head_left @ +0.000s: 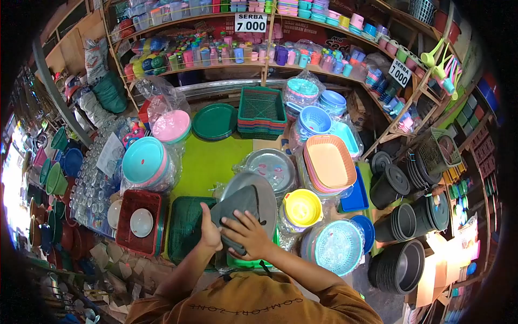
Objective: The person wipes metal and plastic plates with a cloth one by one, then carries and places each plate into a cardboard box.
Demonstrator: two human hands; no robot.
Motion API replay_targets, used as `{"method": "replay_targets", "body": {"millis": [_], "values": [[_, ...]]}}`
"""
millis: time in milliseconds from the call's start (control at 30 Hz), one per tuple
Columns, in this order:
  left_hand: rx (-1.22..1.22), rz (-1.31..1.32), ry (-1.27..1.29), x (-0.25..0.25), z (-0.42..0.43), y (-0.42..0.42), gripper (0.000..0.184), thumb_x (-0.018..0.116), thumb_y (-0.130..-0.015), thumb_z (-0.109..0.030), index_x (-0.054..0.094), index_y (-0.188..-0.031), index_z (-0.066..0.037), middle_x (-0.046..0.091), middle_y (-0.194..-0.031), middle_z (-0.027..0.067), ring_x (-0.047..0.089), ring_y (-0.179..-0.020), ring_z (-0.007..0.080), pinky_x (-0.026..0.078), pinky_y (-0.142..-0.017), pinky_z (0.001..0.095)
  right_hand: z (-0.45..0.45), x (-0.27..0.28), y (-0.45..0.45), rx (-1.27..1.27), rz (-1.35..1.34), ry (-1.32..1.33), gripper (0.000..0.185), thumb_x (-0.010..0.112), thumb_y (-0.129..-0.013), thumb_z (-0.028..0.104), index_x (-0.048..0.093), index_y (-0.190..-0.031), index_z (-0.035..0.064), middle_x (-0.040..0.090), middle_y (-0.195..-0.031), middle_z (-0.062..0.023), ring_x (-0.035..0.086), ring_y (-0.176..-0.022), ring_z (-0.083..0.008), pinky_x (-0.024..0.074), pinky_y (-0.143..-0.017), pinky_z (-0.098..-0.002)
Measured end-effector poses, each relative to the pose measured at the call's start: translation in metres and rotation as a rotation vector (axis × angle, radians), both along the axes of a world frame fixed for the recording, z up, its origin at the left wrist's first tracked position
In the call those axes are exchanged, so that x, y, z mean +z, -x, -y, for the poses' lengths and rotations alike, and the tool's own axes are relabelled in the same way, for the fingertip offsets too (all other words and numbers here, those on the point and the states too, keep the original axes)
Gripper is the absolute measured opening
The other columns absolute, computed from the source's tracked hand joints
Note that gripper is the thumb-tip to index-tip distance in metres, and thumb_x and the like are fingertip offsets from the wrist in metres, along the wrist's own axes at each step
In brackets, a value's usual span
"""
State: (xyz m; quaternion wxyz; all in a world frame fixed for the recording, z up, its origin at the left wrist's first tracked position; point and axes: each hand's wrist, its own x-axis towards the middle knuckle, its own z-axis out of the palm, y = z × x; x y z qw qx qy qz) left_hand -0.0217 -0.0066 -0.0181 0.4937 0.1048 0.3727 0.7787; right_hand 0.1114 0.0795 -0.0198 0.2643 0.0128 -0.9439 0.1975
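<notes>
From the head camera, a person in a brown shirt (232, 306) lettered "COMFORT ZONE" handles a dark grey plastic-looking piece (248, 204) amid stacked housewares. The piece, too covered to identify, sits directly before the chest, against a lighter grey rounded piece (266, 193); its long axis slants away from the body, far end leaning right. The right hand (249, 233) lies across its face, fingers spread; the left hand (211, 235) meets its near left edge, thumb raised, its other fingers' hold impossible to tell. Both hands touch the piece, the right covering more. A dark green basket (182, 237) stands just left, a yellow basin (302, 208) to the right.
</notes>
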Motion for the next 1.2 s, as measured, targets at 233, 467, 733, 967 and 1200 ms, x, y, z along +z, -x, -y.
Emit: {"method": "replay_targets", "body": {"millis": [233, 467, 733, 967, 1200], "values": [[-0.043, 0.242, -0.134, 0.017, -0.007, 0.022, 0.050, 0.031, -0.095, -0.042, 0.044, -0.123, -0.003, 0.053, -0.118, 0.0145, 0.053, -0.105, 0.0297, 0.041, -0.093, 0.0433, -0.005, -0.030, -0.031, 0.117, 0.073, -0.152, 0.062, 0.059, -0.074, 0.029, 0.042, -0.133, 0.0215, 0.037, -0.139, -0.0003, 0.032, -0.129, -0.0262, 0.0219, -0.106, -0.0453], [0.215, 0.116, 0.042, 0.013, -0.010, 0.035, 0.041, 0.029, -0.098, -0.034, 0.047, -0.117, -0.001, 0.054, -0.115, 0.0127, 0.054, -0.101, 0.0238, 0.041, -0.092, 0.0390, -0.028, -0.048, -0.065, -0.025, 0.041, -0.200, 0.049, 0.056, -0.082, 0.039, 0.047, -0.128, 0.0298, 0.039, -0.138, -0.0005, 0.033, -0.129, -0.0258, 0.0242, -0.104, -0.0447], [0.081, -0.299, 0.311, 0.012, -0.024, -0.033, 0.048, 0.029, -0.098, -0.039, 0.052, -0.113, 0.000, 0.058, -0.107, 0.0102, 0.056, -0.095, 0.0172, 0.044, -0.085, 0.0308, -0.026, 0.041, -0.013, -0.283, 0.183, -0.098, 0.061, 0.046, -0.085, 0.043, 0.031, -0.140, 0.0192, 0.026, -0.146, -0.0071, 0.020, -0.135, -0.0339, 0.0151, -0.105, -0.0524], [-0.063, -0.263, 0.370, 0.033, -0.004, -0.034, 0.052, 0.027, -0.098, -0.041, 0.052, -0.113, 0.002, 0.060, -0.105, 0.0109, 0.058, -0.092, 0.0175, 0.046, -0.084, 0.0298, -0.081, -0.001, -0.014, -0.599, -0.083, 0.422, 0.060, 0.040, -0.089, 0.036, 0.025, -0.142, 0.0111, 0.020, -0.147, -0.0127, 0.012, -0.136, -0.0360, 0.0062, -0.107, -0.0512], [0.159, -0.167, 0.221, 0.020, -0.010, -0.024, 0.047, 0.033, -0.097, -0.041, 0.054, -0.110, -0.001, 0.060, -0.103, 0.0084, 0.058, -0.091, 0.0157, 0.046, -0.083, 0.0295, -0.002, 0.024, 0.002, -0.111, 0.094, 0.037, 0.069, 0.050, -0.082, 0.041, 0.028, -0.140, 0.0102, 0.023, -0.146, -0.0140, 0.016, -0.135, -0.0377, 0.0101, -0.108, -0.0513]]}}
